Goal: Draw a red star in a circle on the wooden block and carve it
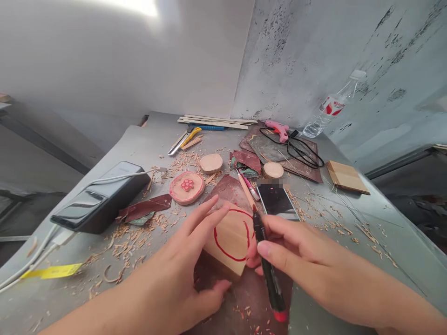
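A pale wooden block point(228, 237) with a red circle drawn on its top lies in front of me on dark red sandpaper point(258, 302). My right hand point(296, 260) grips a black marker point(266, 265) whose red end points down toward me. The marker's dark tip reaches over the block's right edge; whether it touches the wood I cannot tell. My left hand point(188, 260) is at the block's left side, fingers spread and thumb apart. Behind the block sits a round wood slice point(186, 188) with a red flower and a red rim.
Wood shavings cover much of the metal table. A black power bank point(101, 197) with white cables stands left. Behind are a yellow utility knife point(191, 137), plain wood slices point(211, 163), a phone point(277, 202), a pink glue gun point(278, 130), a water bottle point(330, 109) and another block point(347, 177).
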A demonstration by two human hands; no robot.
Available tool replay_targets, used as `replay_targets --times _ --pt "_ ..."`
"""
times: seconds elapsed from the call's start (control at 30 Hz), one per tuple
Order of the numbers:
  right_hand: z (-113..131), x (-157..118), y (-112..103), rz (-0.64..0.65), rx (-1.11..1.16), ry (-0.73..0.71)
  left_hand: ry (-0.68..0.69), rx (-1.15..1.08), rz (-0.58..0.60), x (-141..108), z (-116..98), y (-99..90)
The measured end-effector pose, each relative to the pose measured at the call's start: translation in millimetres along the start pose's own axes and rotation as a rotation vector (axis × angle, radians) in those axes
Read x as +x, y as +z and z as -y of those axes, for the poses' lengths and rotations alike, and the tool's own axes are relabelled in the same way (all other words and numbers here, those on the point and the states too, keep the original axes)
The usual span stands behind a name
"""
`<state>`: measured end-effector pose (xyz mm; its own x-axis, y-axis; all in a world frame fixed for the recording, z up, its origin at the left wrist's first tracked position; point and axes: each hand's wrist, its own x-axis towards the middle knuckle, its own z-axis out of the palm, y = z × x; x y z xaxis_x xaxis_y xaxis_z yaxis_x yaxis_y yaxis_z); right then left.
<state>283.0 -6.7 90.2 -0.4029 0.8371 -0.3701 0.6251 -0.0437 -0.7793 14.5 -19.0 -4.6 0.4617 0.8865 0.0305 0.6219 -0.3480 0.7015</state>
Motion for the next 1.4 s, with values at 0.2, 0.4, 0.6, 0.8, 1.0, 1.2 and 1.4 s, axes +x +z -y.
replay_targets --times 0.2,0.4,0.6,0.8,1.0,1.2,1.4 --pt "1.2 0.1 0.5 0.064 0.235 -0.044 0.046 0.068 -0.058 4.4 8.4 7.7" --pt "-20.0 10.8 1.5 -0.018 0.426 -0.031 0.094 0.031 0.015 1.7 7.1 -1.0" --pt "-24.2 26.4 4.4 0.023 0.955 -0.071 0.036 0.160 0.016 3.4 8.9 -9.8" --pt "-36.8 38.9 19.5 -0.075 0.852 -0.171 0.039 0.125 0.102 12.0 12.7 -16.6" --pt "-36.1 42.2 23.9 -0.140 0.480 -0.231 0.052 0.184 0.144 9.8 19.8 -17.4" --pt "-42.1 42.9 19.3 -0.153 0.214 -0.341 0.074 0.227 0.096 5.8 18.6 -15.0" --pt "-42.9 42.9 22.7 -0.137 0.294 -0.191 0.053 0.236 0.045 4.2 10.5 -11.7"
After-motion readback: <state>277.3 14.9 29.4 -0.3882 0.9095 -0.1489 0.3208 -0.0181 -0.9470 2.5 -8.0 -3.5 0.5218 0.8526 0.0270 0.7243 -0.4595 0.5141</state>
